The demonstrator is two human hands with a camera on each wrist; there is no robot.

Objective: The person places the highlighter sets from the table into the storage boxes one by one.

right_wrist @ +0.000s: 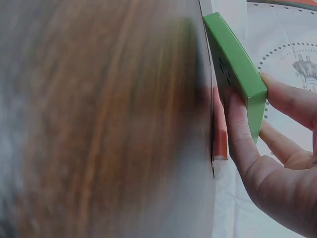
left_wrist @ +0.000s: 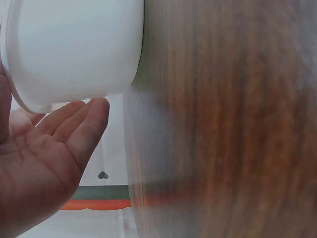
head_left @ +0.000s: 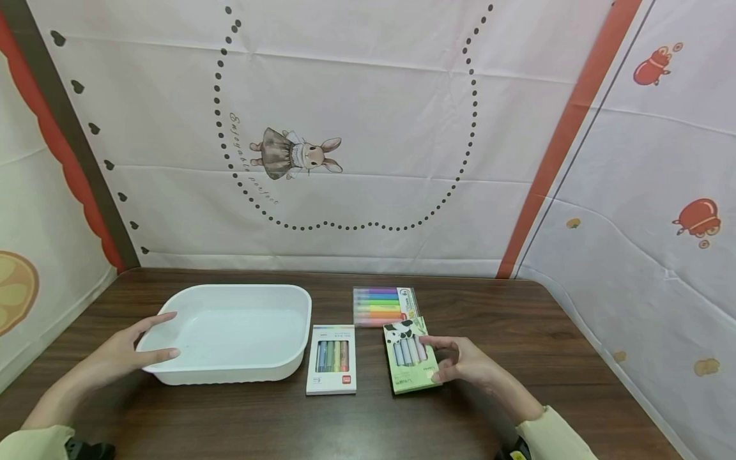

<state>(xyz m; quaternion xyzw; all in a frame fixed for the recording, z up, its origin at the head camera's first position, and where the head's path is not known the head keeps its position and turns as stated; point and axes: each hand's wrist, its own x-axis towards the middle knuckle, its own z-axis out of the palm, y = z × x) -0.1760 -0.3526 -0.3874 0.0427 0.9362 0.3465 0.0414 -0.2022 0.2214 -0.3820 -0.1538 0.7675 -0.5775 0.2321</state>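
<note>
My left hand (head_left: 123, 348) grips the left end of a white plastic basin (head_left: 230, 377), thumb and a finger over the rim. In the left wrist view, other fingers lie against the outside of the basin (left_wrist: 79, 49). Between thumb and fingers, my right hand (head_left: 466, 364) holds a green box (head_left: 411, 380) with a panda picture and a window showing pale sticks. In the right wrist view the green box (right_wrist: 237, 59) stands tilted, raised from the tabletop at least on the near side. The box overlaps the lower right part of a marker pack (head_left: 376, 306) in the head view.
A white box (head_left: 331, 381) with coloured sticks in its window lies between the basin and the green box. All stand on a dark wood-grain table (head_left: 253, 421). Printed white cloth (head_left: 368, 128) hangs behind the table and along both sides.
</note>
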